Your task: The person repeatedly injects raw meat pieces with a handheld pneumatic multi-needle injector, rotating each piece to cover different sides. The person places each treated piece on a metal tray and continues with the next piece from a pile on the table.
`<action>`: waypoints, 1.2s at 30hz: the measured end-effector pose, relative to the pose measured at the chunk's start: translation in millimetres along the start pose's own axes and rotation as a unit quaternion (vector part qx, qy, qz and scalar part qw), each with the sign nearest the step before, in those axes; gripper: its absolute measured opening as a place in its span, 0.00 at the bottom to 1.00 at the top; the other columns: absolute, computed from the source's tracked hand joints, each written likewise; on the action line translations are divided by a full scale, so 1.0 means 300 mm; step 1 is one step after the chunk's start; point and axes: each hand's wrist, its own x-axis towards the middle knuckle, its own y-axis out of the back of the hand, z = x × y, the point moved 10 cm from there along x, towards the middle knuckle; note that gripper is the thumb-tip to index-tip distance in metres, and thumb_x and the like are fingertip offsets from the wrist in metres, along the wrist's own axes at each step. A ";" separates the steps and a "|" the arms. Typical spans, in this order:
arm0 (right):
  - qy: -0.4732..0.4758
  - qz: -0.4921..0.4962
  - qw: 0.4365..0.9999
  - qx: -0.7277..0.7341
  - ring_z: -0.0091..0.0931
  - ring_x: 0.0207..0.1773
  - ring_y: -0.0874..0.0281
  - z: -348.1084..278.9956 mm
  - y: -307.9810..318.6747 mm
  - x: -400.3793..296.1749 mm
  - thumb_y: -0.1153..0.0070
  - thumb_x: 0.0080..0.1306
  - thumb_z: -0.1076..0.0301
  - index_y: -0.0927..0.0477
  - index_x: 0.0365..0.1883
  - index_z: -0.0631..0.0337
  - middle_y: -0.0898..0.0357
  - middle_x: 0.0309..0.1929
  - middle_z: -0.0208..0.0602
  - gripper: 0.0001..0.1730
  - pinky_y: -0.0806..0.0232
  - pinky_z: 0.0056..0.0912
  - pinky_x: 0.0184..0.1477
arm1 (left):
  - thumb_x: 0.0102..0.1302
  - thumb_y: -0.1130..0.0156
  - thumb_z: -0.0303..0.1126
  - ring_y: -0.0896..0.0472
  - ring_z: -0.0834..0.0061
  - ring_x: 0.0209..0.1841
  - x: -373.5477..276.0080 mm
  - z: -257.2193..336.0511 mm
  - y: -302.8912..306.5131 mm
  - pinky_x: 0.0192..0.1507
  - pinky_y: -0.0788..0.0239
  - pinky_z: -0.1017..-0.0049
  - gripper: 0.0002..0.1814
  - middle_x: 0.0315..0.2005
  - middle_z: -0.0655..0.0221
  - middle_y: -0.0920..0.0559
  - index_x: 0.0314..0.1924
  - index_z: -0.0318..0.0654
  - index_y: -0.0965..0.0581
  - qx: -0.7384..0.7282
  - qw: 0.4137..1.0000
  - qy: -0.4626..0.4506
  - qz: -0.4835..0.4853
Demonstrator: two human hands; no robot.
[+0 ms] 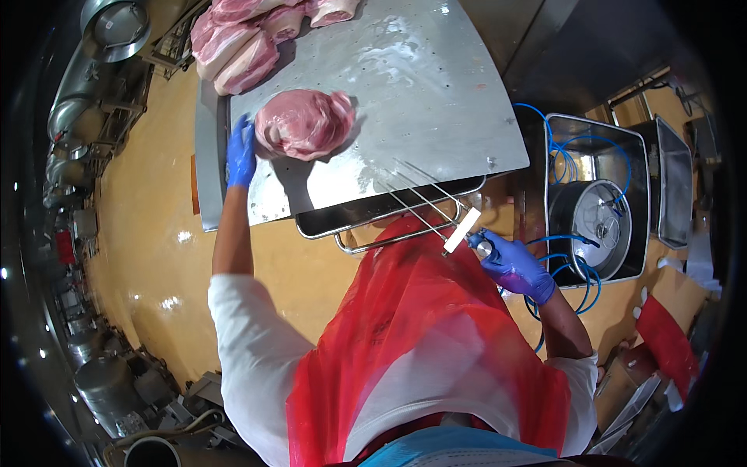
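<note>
A raw piece of pork (304,125) lies on the steel table (432,117). Just left of it is my left hand (240,153) in a blue glove, slightly blurred, holding nothing; whether its fingertips touch the meat I cannot tell. My right hand (516,264), also gloved, grips the handle of a brine injector (463,229). A white block on the injector carries three long thin needles, which point up and left over the table's front edge, apart from the meat.
Several raw pork cuts with rind (245,46) are heaped at the table's far left. To the right, a steel tub (639,175) holds a metal keg (601,222) and looped blue hose (583,140). A tubular rail (397,235) juts out below the table's front edge.
</note>
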 end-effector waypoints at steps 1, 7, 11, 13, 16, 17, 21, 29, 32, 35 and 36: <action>0.001 -0.003 1.000 0.013 0.30 0.35 0.15 -0.014 0.005 0.014 0.39 0.68 0.64 0.30 0.74 0.63 0.14 0.38 0.44 0.36 0.25 0.35 0.43 | 0.77 0.38 0.47 0.22 0.50 0.64 0.025 -0.065 -0.100 0.70 0.34 0.60 0.27 0.60 0.50 0.20 0.65 0.32 0.23 -0.124 0.989 0.072 -0.042; 0.020 0.021 0.999 0.017 0.19 0.40 0.19 -0.150 0.079 0.082 0.38 0.70 0.71 0.33 0.77 0.63 0.14 0.41 0.33 0.37 0.26 0.28 0.46 | 0.74 0.37 0.45 0.23 0.53 0.66 0.033 0.137 -0.293 0.70 0.34 0.61 0.27 0.61 0.52 0.21 0.65 0.33 0.23 -0.067 0.995 -0.066 -0.045; 0.062 0.060 0.994 -0.063 0.15 0.33 0.25 -0.325 0.141 0.184 0.38 0.71 0.71 0.25 0.69 0.62 0.17 0.35 0.26 0.28 0.30 0.25 0.37 | 0.77 0.42 0.46 0.24 0.47 0.64 0.044 0.312 -0.368 0.70 0.36 0.57 0.24 0.58 0.50 0.20 0.62 0.34 0.20 -0.009 0.980 -0.178 -0.084; -0.002 0.057 0.991 -0.119 0.16 0.30 0.25 -0.420 0.174 0.267 0.37 0.72 0.63 0.19 0.61 0.62 0.19 0.34 0.27 0.22 0.31 0.26 0.34 | 0.80 0.50 0.40 0.25 0.47 0.65 0.113 0.425 -0.406 0.70 0.36 0.58 0.21 0.59 0.52 0.18 0.62 0.36 0.20 -0.013 0.959 -0.252 -0.129; -0.149 -0.006 0.986 -0.078 0.18 0.30 0.26 -0.535 0.189 0.329 0.37 0.75 0.50 0.17 0.56 0.60 0.20 0.35 0.30 0.24 0.32 0.28 0.32 | 0.79 0.53 0.39 0.23 0.50 0.66 0.121 0.531 -0.498 0.70 0.32 0.59 0.22 0.62 0.53 0.19 0.65 0.40 0.22 -0.055 0.933 -0.287 -0.212; -0.136 -0.033 0.986 -0.088 0.18 0.30 0.27 -0.558 0.195 0.353 0.37 0.75 0.48 0.17 0.55 0.60 0.20 0.35 0.29 0.24 0.33 0.26 0.30 | 0.78 0.53 0.39 0.22 0.51 0.66 0.097 0.541 -0.528 0.70 0.31 0.60 0.23 0.63 0.54 0.19 0.66 0.41 0.22 -0.014 0.919 -0.326 -0.223; -0.286 -0.061 0.949 -0.119 0.16 0.27 0.29 -0.578 0.198 0.341 0.39 0.76 0.49 0.15 0.54 0.58 0.20 0.35 0.26 0.22 0.36 0.24 0.27 | 0.76 0.51 0.37 0.20 0.52 0.65 0.070 0.493 -0.557 0.68 0.29 0.59 0.24 0.63 0.56 0.18 0.68 0.42 0.24 0.035 0.917 -0.324 -0.229; -0.192 -0.130 0.961 -0.148 0.21 0.35 0.20 -0.682 0.122 0.496 0.41 0.70 0.61 0.13 0.37 0.60 0.17 0.33 0.33 0.12 0.29 0.29 0.38 | 0.81 0.55 0.40 0.20 0.52 0.63 0.065 0.404 -0.497 0.68 0.30 0.60 0.22 0.61 0.54 0.18 0.64 0.39 0.20 -0.117 0.955 -0.183 -0.202; -0.167 -0.123 0.961 -0.183 0.22 0.27 0.22 -0.678 0.069 0.543 0.42 0.66 0.60 0.14 0.31 0.62 0.19 0.25 0.33 0.14 0.32 0.31 0.29 | 0.82 0.56 0.42 0.20 0.51 0.63 0.092 0.331 -0.456 0.68 0.30 0.60 0.24 0.61 0.53 0.18 0.64 0.39 0.20 -0.088 0.960 -0.200 -0.178; -0.181 -0.100 0.964 -0.166 0.21 0.24 0.29 -0.676 0.063 0.490 0.42 0.73 0.50 0.14 0.36 0.61 0.25 0.21 0.28 0.21 0.34 0.31 0.27 | 0.81 0.55 0.41 0.20 0.49 0.62 0.074 0.340 -0.416 0.67 0.30 0.59 0.23 0.59 0.52 0.18 0.63 0.40 0.19 -0.060 0.964 -0.207 -0.153; -0.196 -0.074 0.965 -0.160 0.21 0.24 0.30 -0.687 0.081 0.445 0.43 0.75 0.47 0.15 0.37 0.60 0.27 0.21 0.27 0.23 0.34 0.31 0.28 | 0.81 0.55 0.40 0.20 0.49 0.61 0.055 0.372 -0.403 0.66 0.30 0.59 0.22 0.58 0.52 0.18 0.63 0.39 0.19 -0.051 0.965 -0.213 -0.143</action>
